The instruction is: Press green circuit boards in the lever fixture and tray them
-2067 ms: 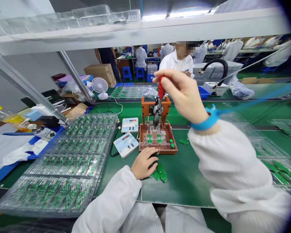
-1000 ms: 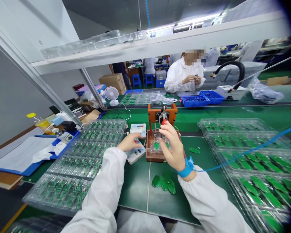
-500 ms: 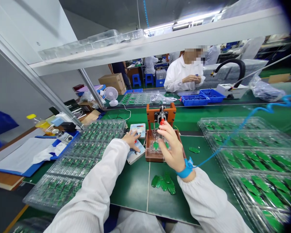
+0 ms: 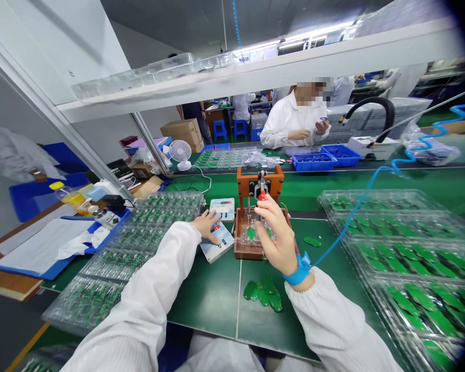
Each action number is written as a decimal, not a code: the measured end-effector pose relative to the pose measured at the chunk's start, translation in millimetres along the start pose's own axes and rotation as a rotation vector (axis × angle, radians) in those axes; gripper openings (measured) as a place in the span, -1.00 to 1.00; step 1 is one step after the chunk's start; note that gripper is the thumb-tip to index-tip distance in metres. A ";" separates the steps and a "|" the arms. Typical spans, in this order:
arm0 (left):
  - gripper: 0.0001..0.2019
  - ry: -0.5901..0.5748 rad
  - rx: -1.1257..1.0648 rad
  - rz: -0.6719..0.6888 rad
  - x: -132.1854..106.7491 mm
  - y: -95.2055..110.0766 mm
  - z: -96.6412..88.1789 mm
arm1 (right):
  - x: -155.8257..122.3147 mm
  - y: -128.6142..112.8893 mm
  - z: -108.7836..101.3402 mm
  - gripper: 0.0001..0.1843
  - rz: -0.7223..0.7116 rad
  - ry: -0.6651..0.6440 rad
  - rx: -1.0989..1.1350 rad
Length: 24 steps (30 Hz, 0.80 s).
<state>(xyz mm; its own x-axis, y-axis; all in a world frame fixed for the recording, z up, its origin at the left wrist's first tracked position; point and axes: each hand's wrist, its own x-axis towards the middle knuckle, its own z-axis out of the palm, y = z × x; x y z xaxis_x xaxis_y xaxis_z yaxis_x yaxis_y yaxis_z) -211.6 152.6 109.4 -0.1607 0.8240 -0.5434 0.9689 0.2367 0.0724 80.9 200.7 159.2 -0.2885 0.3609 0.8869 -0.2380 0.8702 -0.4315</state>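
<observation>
Head view: right hand grip pinches red lever handle, axis pointing toward wearer; left hand flat on tester.

Both arms wear loose white smock sleeves, the left sleeve and right sleeve faintly striped and gathered tight at the wrists. The left hand and right hand are bare. A bright blue wrist strap circles the right wrist, trailing a thin blue coiled cord

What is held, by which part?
Right hand pinches the red lever knob on the orange test fixture; left hand holds nothing, resting on pale blue tester box.
</observation>
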 end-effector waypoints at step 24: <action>0.30 0.045 0.003 -0.050 -5.6 27.3 -10.9 | 0.6 0.1 -2.0 -0.41 -0.026 0.007 -0.038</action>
<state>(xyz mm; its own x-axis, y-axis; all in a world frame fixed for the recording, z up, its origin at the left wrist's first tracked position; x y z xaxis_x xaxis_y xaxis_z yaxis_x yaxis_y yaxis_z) -186.3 160.1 123.5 -0.2175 0.8331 -0.5085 0.9599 0.2769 0.0431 82.6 201.7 160.0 -0.2762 0.3404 0.8988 -0.2096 0.8913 -0.4020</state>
